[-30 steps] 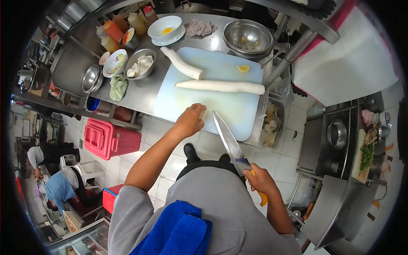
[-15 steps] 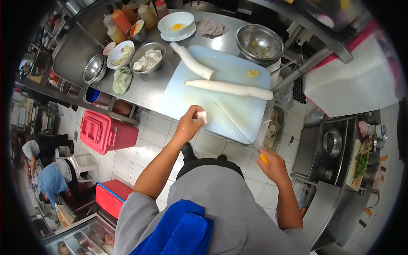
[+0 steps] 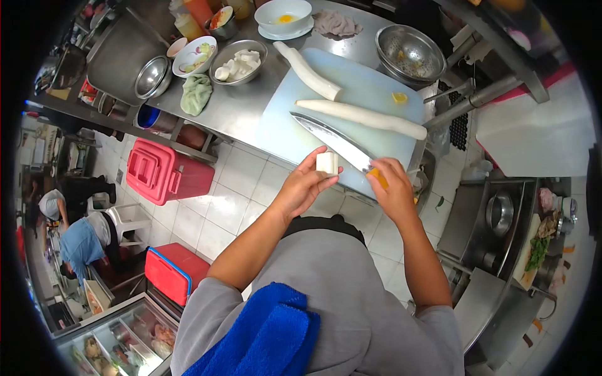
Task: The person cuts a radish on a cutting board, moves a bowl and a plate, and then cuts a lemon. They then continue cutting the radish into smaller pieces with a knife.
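Note:
My left hand (image 3: 300, 191) pinches a short cut piece of white root (image 3: 326, 163) over the near edge of the cutting board (image 3: 279, 119). In my right hand (image 3: 396, 193) is the yellow handle of a long kitchen knife (image 3: 333, 141). Its blade points up and left over the board, just beyond the piece. Two long peeled white roots, a curved one (image 3: 310, 74) and a straighter one (image 3: 364, 119), lie on the board past the blade. A lemon wedge (image 3: 399, 98) rests near the right side of the board.
Left of the board are a metal bowl of white chunks (image 3: 262, 70), a green cloth (image 3: 196, 94) and a white bowl (image 3: 209, 66). A colander (image 3: 411, 51) stands at the back right. On the floor sits a pink bin (image 3: 169, 172). Two people bend over at far left.
The knife has swung up and left over the board, its flat now showing. My left hand has turned, bringing the white piece into clearer view. The camera view has shifted.

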A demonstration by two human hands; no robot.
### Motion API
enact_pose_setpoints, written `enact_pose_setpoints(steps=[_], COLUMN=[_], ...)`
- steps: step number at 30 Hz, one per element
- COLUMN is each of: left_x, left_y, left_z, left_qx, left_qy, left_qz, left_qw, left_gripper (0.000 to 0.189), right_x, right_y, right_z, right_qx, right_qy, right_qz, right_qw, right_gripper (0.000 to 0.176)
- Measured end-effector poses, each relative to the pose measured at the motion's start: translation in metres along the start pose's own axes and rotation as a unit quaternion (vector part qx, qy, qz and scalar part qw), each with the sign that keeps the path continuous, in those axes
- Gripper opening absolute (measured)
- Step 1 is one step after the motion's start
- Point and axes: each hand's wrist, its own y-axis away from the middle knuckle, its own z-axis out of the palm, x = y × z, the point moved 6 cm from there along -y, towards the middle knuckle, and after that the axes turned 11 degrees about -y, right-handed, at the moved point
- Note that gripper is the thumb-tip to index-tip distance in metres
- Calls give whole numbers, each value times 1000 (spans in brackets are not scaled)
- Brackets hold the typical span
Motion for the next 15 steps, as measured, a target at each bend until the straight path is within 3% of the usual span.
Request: enact_pose_setpoints(steps=[1, 3, 5, 6, 8, 10, 15], left_x=[3, 3, -1, -6, -1, -1, 1], left_y=[3, 4, 4, 3, 5, 8, 13], left_z=[6, 12, 11, 8, 5, 7, 7], left_qx=[-3, -12, -12, -17, 14, 12, 11], left_qy=[-41, -84, -255, -256, -454, -463, -489], left_qz=[0, -3, 0, -3, 113, 114, 135], left_qw=[999, 996, 967, 967, 884, 879, 862], left_gripper=[59, 63, 68, 68, 67, 65, 62], right_x=[-10, -41, -51, -49, -47, -43, -42], right_y=[-7, -21, -26, -26, -26, -25, -23], right_z=[1, 7, 17, 25, 28, 31, 32], right_qx=[4, -33, -68, -88, -106, -135, -148], right_qy=[-98, -117, -135, -116, -97, -117, -162], right_qz=[31, 15, -1, -6, -8, 36, 49], right_qw=[995, 993, 989, 989, 990, 983, 974], right_gripper=[42, 44, 46, 46, 46, 45, 45])
